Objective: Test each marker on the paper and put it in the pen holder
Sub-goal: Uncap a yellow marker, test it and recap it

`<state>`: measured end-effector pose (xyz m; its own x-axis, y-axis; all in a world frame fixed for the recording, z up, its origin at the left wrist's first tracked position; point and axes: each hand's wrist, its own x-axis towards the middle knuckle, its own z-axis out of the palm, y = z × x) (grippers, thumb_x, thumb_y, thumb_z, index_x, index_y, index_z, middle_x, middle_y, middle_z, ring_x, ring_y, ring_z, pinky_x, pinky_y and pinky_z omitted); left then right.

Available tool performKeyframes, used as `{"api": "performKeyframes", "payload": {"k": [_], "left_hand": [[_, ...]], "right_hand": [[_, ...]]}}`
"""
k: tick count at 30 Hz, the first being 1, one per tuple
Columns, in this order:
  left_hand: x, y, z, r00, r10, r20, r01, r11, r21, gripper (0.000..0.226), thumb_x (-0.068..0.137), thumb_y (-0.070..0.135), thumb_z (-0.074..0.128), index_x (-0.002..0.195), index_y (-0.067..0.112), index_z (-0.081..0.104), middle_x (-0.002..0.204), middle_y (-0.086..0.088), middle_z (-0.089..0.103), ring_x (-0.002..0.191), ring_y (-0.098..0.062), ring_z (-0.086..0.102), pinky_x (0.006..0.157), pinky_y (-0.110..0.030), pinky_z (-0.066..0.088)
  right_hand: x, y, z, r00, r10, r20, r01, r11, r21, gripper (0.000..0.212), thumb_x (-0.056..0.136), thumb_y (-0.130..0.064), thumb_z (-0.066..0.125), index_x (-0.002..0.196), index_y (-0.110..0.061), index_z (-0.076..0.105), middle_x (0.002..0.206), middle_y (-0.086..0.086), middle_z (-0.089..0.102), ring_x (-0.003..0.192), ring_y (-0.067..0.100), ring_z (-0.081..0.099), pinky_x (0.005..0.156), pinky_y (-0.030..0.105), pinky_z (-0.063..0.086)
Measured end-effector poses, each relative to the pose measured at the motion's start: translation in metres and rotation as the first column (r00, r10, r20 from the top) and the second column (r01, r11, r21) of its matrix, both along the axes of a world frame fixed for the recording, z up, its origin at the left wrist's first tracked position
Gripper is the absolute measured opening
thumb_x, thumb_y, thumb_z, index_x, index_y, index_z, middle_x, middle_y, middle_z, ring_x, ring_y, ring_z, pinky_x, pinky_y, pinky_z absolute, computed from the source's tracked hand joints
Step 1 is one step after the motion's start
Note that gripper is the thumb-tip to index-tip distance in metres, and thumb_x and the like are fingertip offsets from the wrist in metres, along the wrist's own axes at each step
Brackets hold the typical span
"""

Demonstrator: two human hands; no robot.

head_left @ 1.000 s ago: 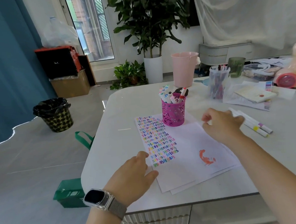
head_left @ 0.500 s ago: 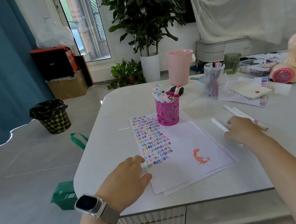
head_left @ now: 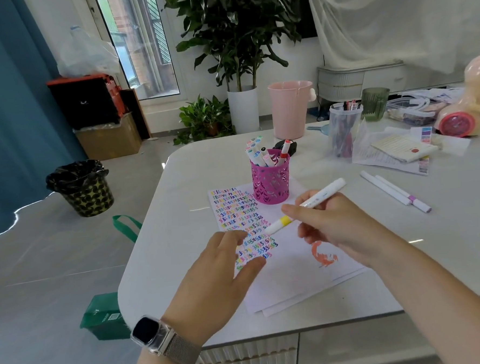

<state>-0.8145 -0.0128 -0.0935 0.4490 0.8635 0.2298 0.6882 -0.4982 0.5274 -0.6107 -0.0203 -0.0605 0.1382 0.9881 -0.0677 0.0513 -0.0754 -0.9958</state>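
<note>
Bare forearms; left wrist wears smartwatch (head_left: pixel 147 331), mesh band.

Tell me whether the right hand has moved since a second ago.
Yes. The right hand went out to the loose markers on the table, then came back over the paper, nearer the pen holder, gripping a yellow marker.

Pen holder (head_left: pixel 271 182) on paper's (head_left: pixel 292 274) far edge, markers inside; two loose markers (head_left: pixel 394 193) right of it on table (head_left: pixel 447 239).

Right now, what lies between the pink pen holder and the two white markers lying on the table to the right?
In the head view, only bare table lies between the pen holder and the two markers; the held marker passes nearer the camera.
</note>
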Motion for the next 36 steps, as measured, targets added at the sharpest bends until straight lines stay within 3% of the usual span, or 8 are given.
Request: {"api": "performKeyframes", "payload": {"k": [4, 9, 17, 19, 21, 24, 28, 36], "left_hand": [[0.009, -0.005, 0.004, 0.992, -0.054, 0.113, 0.049, 0.998, 0.042, 0.058, 0.076, 0.067, 0.035, 0.122, 0.032, 0.046, 0.113, 0.019, 0.036, 0.1, 0.003, 0.047, 0.088, -0.02, 0.044], [0.009, -0.003, 0.003, 0.996, -0.085, 0.014, 0.08, 0.97, 0.23, 0.047, 0.085, 0.062, 0.022, 0.089, 0.024, 0.05, 0.089, 0.013, 0.041, 0.075, -0.012, 0.049, 0.066, -0.038, 0.048], [0.018, -0.008, 0.003, 0.99, -0.109, -0.086, 0.13, 0.944, 0.302, 0.038, 0.09, 0.058, 0.019, 0.08, 0.028, 0.04, 0.083, 0.012, 0.038, 0.063, -0.014, 0.043, 0.052, -0.03, 0.043], [0.019, -0.009, 0.001, 0.986, -0.116, -0.118, 0.146, 0.948, 0.283, 0.035, 0.088, 0.061, 0.019, 0.07, 0.033, 0.031, 0.074, 0.01, 0.035, 0.059, -0.013, 0.04, 0.05, -0.027, 0.037], [0.023, -0.011, -0.001, 0.98, -0.126, -0.154, 0.163, 0.952, 0.261, 0.041, 0.087, 0.063, 0.017, 0.062, 0.032, 0.024, 0.065, 0.01, 0.033, 0.058, -0.009, 0.036, 0.052, -0.027, 0.032], [0.029, -0.014, -0.004, 0.968, -0.152, -0.198, 0.198, 0.951, 0.239, 0.046, 0.084, 0.065, 0.011, 0.059, 0.028, 0.022, 0.062, 0.008, 0.032, 0.063, -0.012, 0.033, 0.058, -0.031, 0.037], [0.035, -0.019, 0.0, 0.964, -0.235, -0.125, 0.252, 0.956, 0.153, 0.042, 0.085, 0.064, 0.015, 0.059, 0.035, 0.03, 0.06, 0.007, 0.032, 0.063, -0.008, 0.036, 0.057, -0.027, 0.031], [0.047, -0.022, 0.011, 0.966, -0.215, -0.142, 0.239, 0.954, 0.181, 0.047, 0.081, 0.064, 0.006, 0.06, 0.026, 0.023, 0.061, 0.004, 0.034, 0.061, -0.013, 0.036, 0.059, -0.03, 0.034]], "right_hand": [[-0.028, -0.014, -0.003, 0.997, 0.028, -0.075, -0.03, 0.999, -0.021, 0.026, 0.085, -0.026, 0.07, 0.067, -0.017, 0.053, 0.053, -0.002, 0.045, 0.04, 0.009, 0.036, 0.037, 0.015, 0.029], [-0.041, -0.02, -0.006, 0.996, 0.025, -0.086, -0.024, 1.0, 0.002, 0.032, 0.085, -0.03, 0.068, 0.063, -0.019, 0.047, 0.051, -0.003, 0.049, 0.043, 0.011, 0.035, 0.042, 0.019, 0.028], [-0.038, -0.014, -0.004, 0.969, -0.169, -0.183, 0.171, 0.985, -0.004, 0.038, 0.091, -0.028, 0.053, 0.055, -0.019, 0.043, 0.057, 0.0, 0.041, 0.052, 0.013, 0.04, 0.05, 0.025, 0.035], [-0.038, -0.013, -0.007, 0.903, -0.174, -0.393, 0.172, 0.984, -0.04, 0.046, 0.095, -0.029, 0.048, 0.051, -0.017, 0.042, 0.055, -0.001, 0.04, 0.052, 0.012, 0.043, 0.057, 0.027, 0.038], [-0.037, -0.012, -0.009, 0.747, -0.185, -0.638, 0.156, 0.982, -0.102, 0.05, 0.097, -0.03, 0.046, 0.049, -0.017, 0.037, 0.051, -0.002, 0.036, 0.054, 0.015, 0.044, 0.061, 0.028, 0.04], [-0.032, -0.011, -0.006, 0.554, -0.226, -0.802, 0.119, 0.974, -0.192, 0.052, 0.095, -0.029, 0.047, 0.048, -0.018, 0.03, 0.045, -0.003, 0.026, 0.045, 0.014, 0.036, 0.045, 0.023, 0.036], [-0.02, -0.013, 0.008, 0.53, -0.196, -0.825, 0.066, 0.979, -0.191, 0.05, 0.094, -0.027, 0.042, 0.049, -0.023, 0.02, 0.04, -0.006, 0.012, 0.031, 0.011, 0.012, 0.039, 0.017, 0.009], [-0.009, -0.008, 0.021, 0.526, -0.19, -0.829, 0.067, 0.981, -0.182, 0.052, 0.094, -0.026, 0.041, 0.048, -0.024, 0.017, 0.037, -0.006, 0.011, 0.04, 0.013, 0.003, 0.04, 0.017, 0.005]]}}
